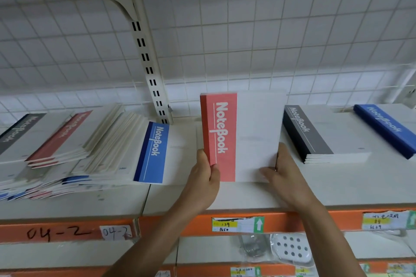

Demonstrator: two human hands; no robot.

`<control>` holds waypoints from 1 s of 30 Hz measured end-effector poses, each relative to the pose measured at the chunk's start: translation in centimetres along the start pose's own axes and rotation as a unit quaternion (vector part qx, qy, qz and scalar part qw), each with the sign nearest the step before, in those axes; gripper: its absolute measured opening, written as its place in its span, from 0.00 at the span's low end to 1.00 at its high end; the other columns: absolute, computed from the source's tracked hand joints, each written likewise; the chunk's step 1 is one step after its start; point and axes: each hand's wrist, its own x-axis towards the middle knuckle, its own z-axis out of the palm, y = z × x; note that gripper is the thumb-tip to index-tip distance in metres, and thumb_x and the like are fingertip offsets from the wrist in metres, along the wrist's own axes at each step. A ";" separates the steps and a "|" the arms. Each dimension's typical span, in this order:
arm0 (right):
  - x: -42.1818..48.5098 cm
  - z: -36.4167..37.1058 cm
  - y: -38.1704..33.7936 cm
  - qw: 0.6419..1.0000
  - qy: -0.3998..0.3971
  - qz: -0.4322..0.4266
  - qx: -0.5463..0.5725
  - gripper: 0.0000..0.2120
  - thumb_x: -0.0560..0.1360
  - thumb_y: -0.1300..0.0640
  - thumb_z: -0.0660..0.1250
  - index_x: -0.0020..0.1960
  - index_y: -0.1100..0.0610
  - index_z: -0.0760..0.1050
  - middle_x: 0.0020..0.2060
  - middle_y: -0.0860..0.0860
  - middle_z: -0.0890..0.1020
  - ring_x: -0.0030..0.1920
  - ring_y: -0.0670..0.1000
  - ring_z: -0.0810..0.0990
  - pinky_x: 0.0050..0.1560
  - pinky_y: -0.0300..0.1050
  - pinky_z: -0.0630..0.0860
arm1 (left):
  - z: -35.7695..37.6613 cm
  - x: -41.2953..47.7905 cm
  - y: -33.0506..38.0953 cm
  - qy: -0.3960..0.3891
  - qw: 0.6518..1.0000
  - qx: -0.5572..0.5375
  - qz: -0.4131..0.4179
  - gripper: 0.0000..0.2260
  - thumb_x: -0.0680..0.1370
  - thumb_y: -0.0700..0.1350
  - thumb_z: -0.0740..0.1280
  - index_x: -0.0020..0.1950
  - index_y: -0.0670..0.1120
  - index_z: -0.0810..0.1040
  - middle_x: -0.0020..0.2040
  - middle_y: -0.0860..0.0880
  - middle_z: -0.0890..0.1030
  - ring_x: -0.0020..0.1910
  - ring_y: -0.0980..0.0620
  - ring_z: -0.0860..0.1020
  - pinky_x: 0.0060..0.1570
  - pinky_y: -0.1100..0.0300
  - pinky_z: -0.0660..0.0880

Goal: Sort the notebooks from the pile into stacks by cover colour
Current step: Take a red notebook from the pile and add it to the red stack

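Red notebook [225,137] upright over shelf [337,186] | I see left hand [206,177] fingers gripping spine edge | right hand [286,177] fingers gripping opposite edge | black stack [308,132] just right

The left hand [203,179] and right hand [287,177] are bare, as are both forearms [157,238].
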 end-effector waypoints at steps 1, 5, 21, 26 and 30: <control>0.2 0.3 -0.2 0.999 0.032 -0.001 0.021 0.22 0.72 0.72 0.62 0.59 0.52 0.65 0.51 0.46 0.77 0.51 0.48 0.78 0.50 0.42 0.75 | -0.1 0.3 0.3 0.010 1.000 -0.005 0.003 0.06 0.82 0.40 0.54 0.58 0.46 0.60 0.52 0.57 0.72 0.46 0.61 0.74 0.39 0.75 0.73; 0.8 0.6 -0.9 0.995 0.077 -0.036 0.054 0.22 0.73 0.69 0.66 0.61 0.50 0.66 0.53 0.44 0.78 0.50 0.42 0.79 0.50 0.40 0.75 | -0.6 2.0 1.2 0.038 0.998 -0.025 -0.032 0.09 0.82 0.39 0.53 0.62 0.48 0.61 0.49 0.60 0.71 0.45 0.62 0.73 0.36 0.73 0.72; 5.8 -0.6 -1.2 0.992 -0.045 0.024 -0.119 0.30 0.67 0.58 0.75 0.64 0.56 0.65 0.59 0.51 0.74 0.58 0.53 0.74 0.60 0.49 0.73 | -3.3 6.7 2.5 -0.117 0.992 0.038 -0.026 0.30 0.67 0.40 0.77 0.61 0.56 0.66 0.54 0.57 0.77 0.55 0.58 0.76 0.45 0.66 0.75; 6.1 0.0 -0.8 0.985 -0.055 0.052 -0.152 0.33 0.61 0.50 0.76 0.62 0.54 0.68 0.57 0.52 0.75 0.56 0.52 0.75 0.59 0.51 0.74 | -3.3 7.3 0.9 -0.113 0.982 0.144 -0.042 0.34 0.65 0.48 0.79 0.67 0.52 0.67 0.61 0.52 0.76 0.60 0.52 0.75 0.58 0.55 0.74; 6.1 0.1 -0.2 0.978 -0.052 0.080 -0.185 0.34 0.64 0.50 0.77 0.65 0.53 0.67 0.55 0.52 0.69 0.58 0.54 0.71 0.61 0.52 0.72 | -3.0 7.4 0.1 -0.101 0.967 0.229 -0.051 0.39 0.61 0.61 0.77 0.68 0.56 0.65 0.59 0.53 0.71 0.65 0.50 0.65 0.64 0.46 0.68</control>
